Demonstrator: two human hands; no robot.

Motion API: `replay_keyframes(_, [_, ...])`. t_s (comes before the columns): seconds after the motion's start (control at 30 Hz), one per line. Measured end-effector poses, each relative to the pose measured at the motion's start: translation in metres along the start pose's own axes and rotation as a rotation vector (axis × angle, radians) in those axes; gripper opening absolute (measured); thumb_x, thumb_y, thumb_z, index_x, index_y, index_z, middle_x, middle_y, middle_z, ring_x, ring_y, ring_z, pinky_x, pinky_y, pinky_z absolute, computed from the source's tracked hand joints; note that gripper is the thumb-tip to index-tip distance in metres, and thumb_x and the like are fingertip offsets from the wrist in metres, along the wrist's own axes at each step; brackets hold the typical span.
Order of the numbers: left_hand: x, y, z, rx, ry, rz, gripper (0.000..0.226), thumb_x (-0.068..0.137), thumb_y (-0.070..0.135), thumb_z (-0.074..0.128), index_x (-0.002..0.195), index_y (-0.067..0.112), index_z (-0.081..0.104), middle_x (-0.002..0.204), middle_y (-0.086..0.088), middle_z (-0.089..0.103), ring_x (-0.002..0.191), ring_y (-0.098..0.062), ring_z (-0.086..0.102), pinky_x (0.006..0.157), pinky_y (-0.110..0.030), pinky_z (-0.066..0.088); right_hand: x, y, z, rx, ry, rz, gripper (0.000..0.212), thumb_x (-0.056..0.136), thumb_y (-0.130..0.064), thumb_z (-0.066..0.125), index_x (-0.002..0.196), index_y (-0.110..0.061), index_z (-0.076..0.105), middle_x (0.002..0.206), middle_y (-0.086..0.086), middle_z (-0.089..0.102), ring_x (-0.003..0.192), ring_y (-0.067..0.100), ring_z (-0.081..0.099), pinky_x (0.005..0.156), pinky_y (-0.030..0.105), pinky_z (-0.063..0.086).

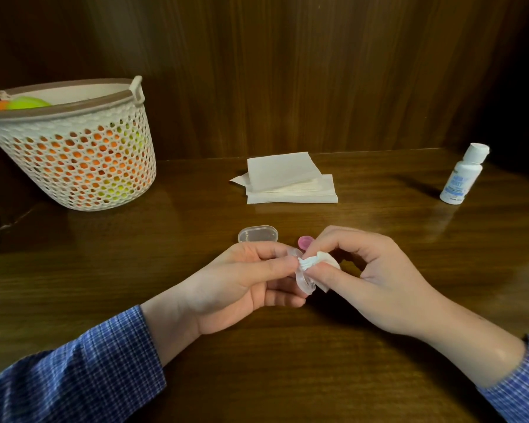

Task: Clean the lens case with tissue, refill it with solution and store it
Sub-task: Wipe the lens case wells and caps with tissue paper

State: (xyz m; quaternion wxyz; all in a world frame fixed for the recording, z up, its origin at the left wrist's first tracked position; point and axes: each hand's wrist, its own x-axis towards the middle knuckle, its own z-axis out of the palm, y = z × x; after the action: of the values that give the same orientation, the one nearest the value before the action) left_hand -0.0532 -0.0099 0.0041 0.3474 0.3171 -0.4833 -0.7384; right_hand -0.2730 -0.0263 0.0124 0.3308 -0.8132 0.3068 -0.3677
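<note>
Left grip (251, 276) holds the clear lens case (303, 277) on edge above the near middle of the worktop (165, 270), thumb and fingers curled round it. Right grip (367, 270) pinches a crumpled tissue (316, 261) pressed against the case. Just beyond the hands lie a clear oval lid (258, 234) and a pink cap (304, 242). Farther off sits a stack of tissues (287, 178), a solution bottle (464, 175) far right, a perforated basket (80, 148) far left.

Both hands (251, 279) (376, 279) curled, fingertips together.
</note>
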Motion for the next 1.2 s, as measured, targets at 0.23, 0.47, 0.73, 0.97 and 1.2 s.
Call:
replay_keyframes(0.23, [0.0,0.0,0.0,-0.021,-0.002,-0.006,0.045,0.094,0.025,0.066,0.13,-0.003,0.063,0.1,-0.01,0.071,0.088,-0.015,0.068,0.076,-0.026,0.058,0.003,0.0,0.002,0.117,0.016,0.043,0.02,0.086,-0.045,0.068,0.097,-0.033,0.08,0.096,-0.002,0.072,0.09,0.032,0.066,0.091,0.061,0.053])
replay_keyframes(0.47, [0.0,0.0,0.0,-0.065,-0.012,0.014,0.031,0.096,0.022,0.065,0.122,0.005,0.07,0.102,-0.008,0.072,0.09,-0.014,0.068,0.078,-0.026,0.059,0.0,0.0,-0.005,0.107,-0.002,0.035,0.02,0.092,-0.035,0.066,0.109,-0.039,0.076,0.097,-0.003,0.074,0.092,0.02,0.069,0.082,0.034,0.059])
replay_keyframes(0.73, [-0.001,-0.004,0.006,-0.012,0.179,0.164,0.031,0.082,0.024,0.076,0.106,0.004,0.077,0.103,-0.018,0.075,0.092,-0.021,0.072,0.077,-0.028,0.06,0.003,0.002,-0.005,0.146,-0.017,0.15,0.016,0.093,-0.018,0.073,0.098,-0.033,0.078,0.091,0.002,0.076,0.085,0.021,0.072,0.077,0.034,0.062])
replay_keyframes(0.97, [-0.002,-0.007,0.011,0.143,0.356,0.291,0.031,0.075,0.024,0.079,0.1,0.005,0.078,0.098,-0.019,0.077,0.091,-0.027,0.074,0.081,-0.033,0.061,0.006,0.001,-0.007,0.413,-0.069,0.347,0.017,0.094,-0.004,0.069,0.093,-0.017,0.079,0.083,0.011,0.074,0.069,0.015,0.067,0.064,0.025,0.056])
replay_keyframes(1.2, [-0.005,-0.008,0.013,0.41,0.496,0.491,0.029,0.076,0.025,0.09,0.102,0.018,0.079,0.1,-0.007,0.079,0.093,-0.027,0.077,0.082,-0.035,0.064,0.009,-0.001,-0.008,0.621,-0.122,0.583,0.01,0.093,-0.001,0.068,0.097,-0.005,0.076,0.072,0.008,0.071,0.059,0.013,0.063,0.055,0.022,0.053])
